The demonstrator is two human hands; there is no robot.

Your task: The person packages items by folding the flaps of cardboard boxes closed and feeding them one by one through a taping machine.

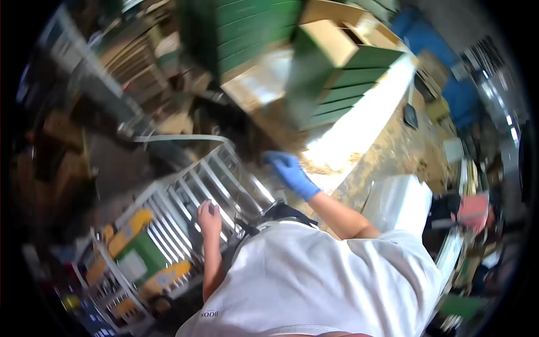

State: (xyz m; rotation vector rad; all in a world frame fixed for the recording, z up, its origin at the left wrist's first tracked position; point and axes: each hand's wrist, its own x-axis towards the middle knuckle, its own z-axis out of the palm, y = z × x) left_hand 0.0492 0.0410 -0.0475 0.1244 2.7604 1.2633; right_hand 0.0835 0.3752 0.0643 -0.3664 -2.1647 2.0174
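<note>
My left hand (210, 220), bare, is over the slatted metal roller rack (193, 188). Its thumb and fingers are a little apart, with a dark gap between them and no held object visible. Whether it touches a bar, I cannot tell. A blue glove covers my right hand (293, 175), which reaches forward past the rack's end. Its fingers look stretched out, slightly blurred, and nothing shows in them. Beyond it stands a stack of green cartons (348, 84), with an open brown-lined carton on top. Another tall green stack (247, 33) is farther back.
A curved metal rail (179, 137) borders the rack's far end. Yellow and green machine parts (137, 253) lie at the left. To the right are a plastic-wrapped white bundle (396, 202), a dark dustpan (411, 115) on the floor, and another person's pink garment (473, 212).
</note>
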